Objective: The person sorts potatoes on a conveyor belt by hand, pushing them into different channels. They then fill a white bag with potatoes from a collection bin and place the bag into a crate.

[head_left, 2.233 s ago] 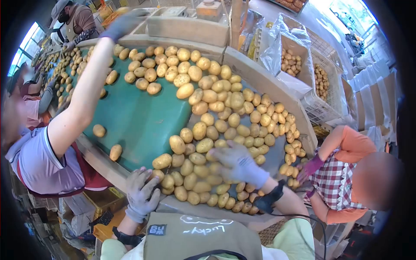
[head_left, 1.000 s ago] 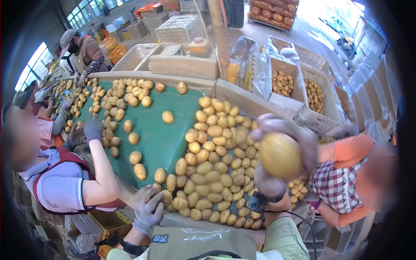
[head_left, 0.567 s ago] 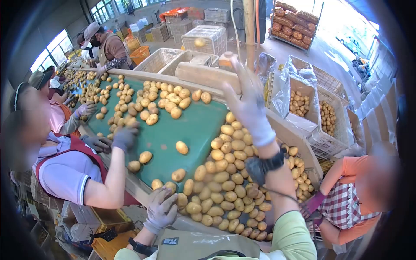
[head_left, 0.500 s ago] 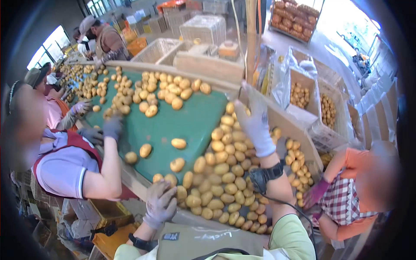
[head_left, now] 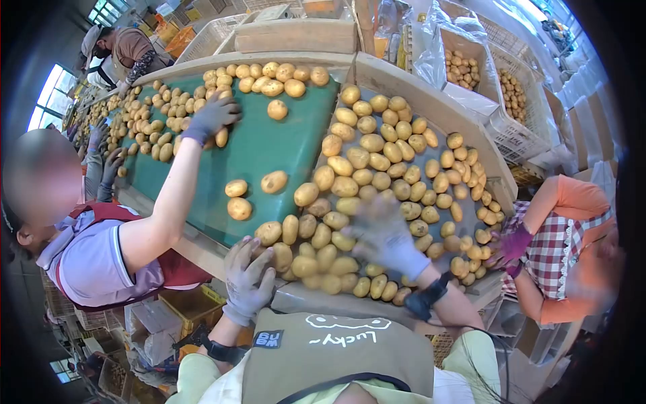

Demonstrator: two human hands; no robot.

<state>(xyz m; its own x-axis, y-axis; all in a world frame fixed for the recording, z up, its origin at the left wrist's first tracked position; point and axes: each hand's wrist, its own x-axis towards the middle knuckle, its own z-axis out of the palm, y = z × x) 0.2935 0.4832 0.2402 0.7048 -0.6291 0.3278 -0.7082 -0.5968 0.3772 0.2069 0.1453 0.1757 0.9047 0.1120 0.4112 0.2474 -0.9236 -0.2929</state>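
Looking out over a crowded work area, catching bare green belt (head_left: 282, 148) toward ten o'clock and a pale rim (head_left: 431, 102) slanting away between one and two. Spotting potatoes (head_left: 372, 142) massed inside that rim, from one o'clock round to five, plus a few scattered on the green between nine and eleven.

Now following the left hand (head_left: 247, 279), grey-gloved, between seven and eight: resting at the near edge, holding fingers apart, curling just beside the closest potatoes. Over to the right hand (head_left: 387, 236) at four o'clock: reaching across the potatoes, blurring heavily at the fingers, so not being able to tell whether gripping one or merely brushing over them. Noticing a black wristband (head_left: 429, 296) just behind, between four and five.

Catching a lavender-shirted person (head_left: 94, 249) between eight and nine, stretching a gloved hand (head_left: 214, 116) over potatoes at ten. Spying a checked apron (head_left: 548, 252) past three, and a purple glove (head_left: 515, 244) right beside the potatoes. Glimpsing a white crate (head_left: 515, 138) between two and three, bearing more.
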